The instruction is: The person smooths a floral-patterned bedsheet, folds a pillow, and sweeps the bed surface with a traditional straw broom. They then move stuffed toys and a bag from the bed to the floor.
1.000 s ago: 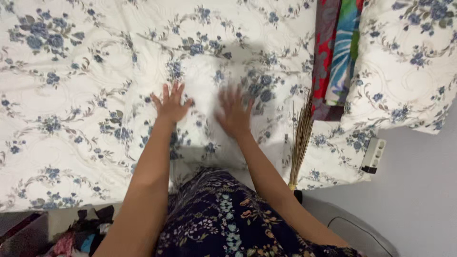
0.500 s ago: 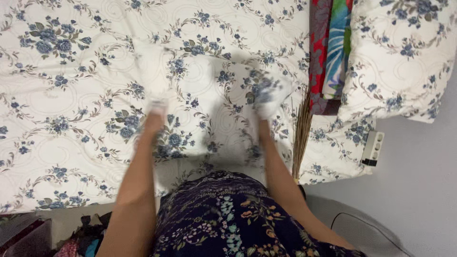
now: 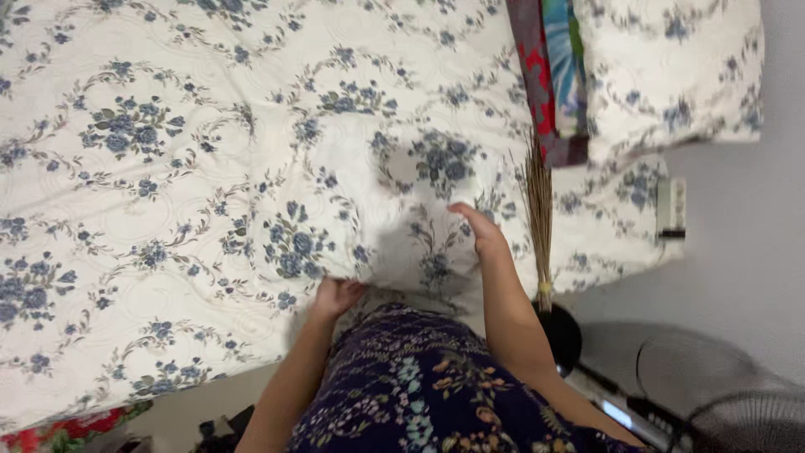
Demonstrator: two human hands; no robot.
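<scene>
A: Pillow (image 3: 402, 210) w/ blue floral cover is seen in the head view, lying on the bed (image 3: 126, 252) near its front edge, approx. centre of frame. Same white-and-blue print is carried by the bedsheet, so the pillow's outline is hard to pick out.

B: Hands?

A: Left hand (image 3: 337, 295) is closed on the pillow's lower-left corner, fingers curled under the fabric at the bed's edge. Right hand (image 3: 480, 232) is laid against the pillow's right side, fingers bent round the edge. It looks gripped, but how firmly can't be told.

B: Pillow flat or lifted?

A: Lower edge seems raised slightly off the bed; a shadow is cast beneath it. Rest can't be told for sure.

B: What else is shown?

A: Stick broom (image 3: 538, 218) is stood just right of the right hand, bristles up, beside the bed's edge. Second pillow (image 3: 671, 75), same floral print, is placed at top right. Folded cloth (image 3: 549, 75) in red, blue and green is wedged between that pillow and the bed's main area. White power strip (image 3: 671, 210) is seen on the grey floor (image 3: 746, 268) by the bed's corner. Fan (image 3: 721, 403) w/ dark grille is partly visible at bottom right. Dark floral dress (image 3: 419, 386) is worn by the person, filling bottom centre.
</scene>
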